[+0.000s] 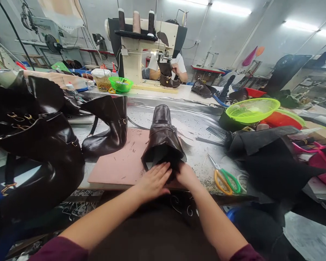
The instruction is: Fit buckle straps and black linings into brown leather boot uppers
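A dark brown leather boot upper [163, 136] lies on the pink cutting mat [119, 163], its opening toward me. My left hand [155, 179] rests flat on the near edge of the upper, fingers stretched out. My right hand [187, 174] reaches into the opening of the upper, and its fingers are hidden inside the leather. Another brown boot upper [111, 127] stands to the left on the mat.
A pile of dark brown boot uppers [35, 145] fills the left. Scissors with yellow and green handles [224, 177] lie at the right, beside black fabric pieces [268, 156]. Green baskets [252, 108] sit behind. Across the table a person works at a sewing machine [143, 47].
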`<state>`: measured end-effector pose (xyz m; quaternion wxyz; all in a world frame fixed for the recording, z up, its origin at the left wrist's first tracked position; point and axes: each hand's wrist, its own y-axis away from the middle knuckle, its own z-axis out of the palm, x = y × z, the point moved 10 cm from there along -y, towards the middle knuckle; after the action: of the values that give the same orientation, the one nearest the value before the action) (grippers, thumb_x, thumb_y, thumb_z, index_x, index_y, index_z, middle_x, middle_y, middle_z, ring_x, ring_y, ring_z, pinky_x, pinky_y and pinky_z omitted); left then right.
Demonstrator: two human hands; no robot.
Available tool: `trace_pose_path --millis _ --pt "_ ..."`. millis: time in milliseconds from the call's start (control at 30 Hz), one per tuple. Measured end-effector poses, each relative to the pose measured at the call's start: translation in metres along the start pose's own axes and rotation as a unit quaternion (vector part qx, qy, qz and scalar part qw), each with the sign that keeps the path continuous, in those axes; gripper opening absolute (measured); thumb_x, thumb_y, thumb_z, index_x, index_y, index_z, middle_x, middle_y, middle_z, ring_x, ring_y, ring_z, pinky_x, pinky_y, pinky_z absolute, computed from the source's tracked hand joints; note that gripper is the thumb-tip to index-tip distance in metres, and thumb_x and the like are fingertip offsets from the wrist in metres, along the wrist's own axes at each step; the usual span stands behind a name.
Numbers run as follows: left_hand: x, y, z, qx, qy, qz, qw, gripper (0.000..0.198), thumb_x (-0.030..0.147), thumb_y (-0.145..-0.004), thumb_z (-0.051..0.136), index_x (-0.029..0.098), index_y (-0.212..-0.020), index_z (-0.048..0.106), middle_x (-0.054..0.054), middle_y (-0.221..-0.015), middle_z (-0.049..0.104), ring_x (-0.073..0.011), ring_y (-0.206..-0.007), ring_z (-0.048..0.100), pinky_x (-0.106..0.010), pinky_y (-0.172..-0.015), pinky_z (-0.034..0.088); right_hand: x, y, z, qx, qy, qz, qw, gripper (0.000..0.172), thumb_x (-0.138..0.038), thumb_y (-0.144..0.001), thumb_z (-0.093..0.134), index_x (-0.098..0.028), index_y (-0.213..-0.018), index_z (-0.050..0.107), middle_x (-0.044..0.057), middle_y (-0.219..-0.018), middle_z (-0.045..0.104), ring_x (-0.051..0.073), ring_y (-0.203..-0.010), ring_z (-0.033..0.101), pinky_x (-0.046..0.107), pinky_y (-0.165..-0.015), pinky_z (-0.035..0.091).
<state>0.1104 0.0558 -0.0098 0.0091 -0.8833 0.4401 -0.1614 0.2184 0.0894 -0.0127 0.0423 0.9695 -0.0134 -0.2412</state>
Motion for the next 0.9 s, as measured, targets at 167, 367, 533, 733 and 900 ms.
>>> trace_pose_path --millis 167,367,533,733,900 --pt "0.020 0.001 0.027 -0.040 -0.037 0.067 0.996 0.096 0.067 -0.064 0.055 0.007 -0.135 0.029 -0.023 -0.139 0.030 -0.0317 -0.132 0.021 -0.043 -0.107 0.017 0.014 -0.007 -0.016 0.018 -0.005 0.034 0.999 0.023 -0.032 -0.080 0.050 -0.018 -0.075 0.066 0.005 -0.072 0.067 0.017 -0.068 0.059 0.023 -0.057 0.037" --pt "0.017 -0.003 0.019 -0.097 -0.022 0.120 0.988 0.094 0.059 -0.062 0.064 0.010 -0.135 0.029 -0.022 -0.141 0.026 -0.0304 -0.132 0.019 -0.041 -0.108 0.016 0.042 -0.016 -0.018 0.037 -0.012 0.096 0.995 0.025 -0.035 -0.076 0.055 -0.015 -0.063 0.064 0.002 -0.058 0.063 0.013 -0.054 0.053 0.022 -0.048 0.032" --pt "0.024 -0.025 0.012 -0.131 0.023 0.144 0.981 0.071 0.056 -0.063 0.066 0.010 -0.115 0.051 -0.023 -0.141 0.024 -0.0331 -0.131 0.022 -0.042 -0.107 0.019 0.043 -0.021 -0.013 0.021 -0.003 0.095 0.995 0.014 -0.027 -0.073 0.058 -0.015 -0.071 0.064 0.002 -0.066 0.065 0.013 -0.060 0.056 0.020 -0.051 0.034" --pt "0.024 -0.046 0.012 -0.148 0.015 0.108 0.983 0.050 0.032 -0.073 0.066 0.016 -0.117 0.047 -0.016 -0.134 0.042 -0.0259 -0.125 0.038 -0.036 -0.103 0.031 0.025 0.009 -0.040 0.016 0.055 0.103 0.993 0.013 -0.027 -0.072 0.060 -0.016 -0.080 0.062 0.006 -0.074 0.065 0.019 -0.071 0.060 0.026 -0.060 0.039" --pt "0.032 -0.050 0.013 -0.143 -0.012 0.102 0.984 0.053 0.032 -0.072 0.066 0.010 -0.117 0.048 -0.018 -0.123 0.053 -0.0307 -0.111 0.052 -0.039 -0.089 0.045 -0.061 -0.006 -0.057 0.062 0.123 -0.080 0.987 0.023 -0.013 -0.083 0.048 -0.008 -0.102 0.059 0.017 -0.106 0.060 0.023 -0.101 0.055 0.035 -0.085 0.039"
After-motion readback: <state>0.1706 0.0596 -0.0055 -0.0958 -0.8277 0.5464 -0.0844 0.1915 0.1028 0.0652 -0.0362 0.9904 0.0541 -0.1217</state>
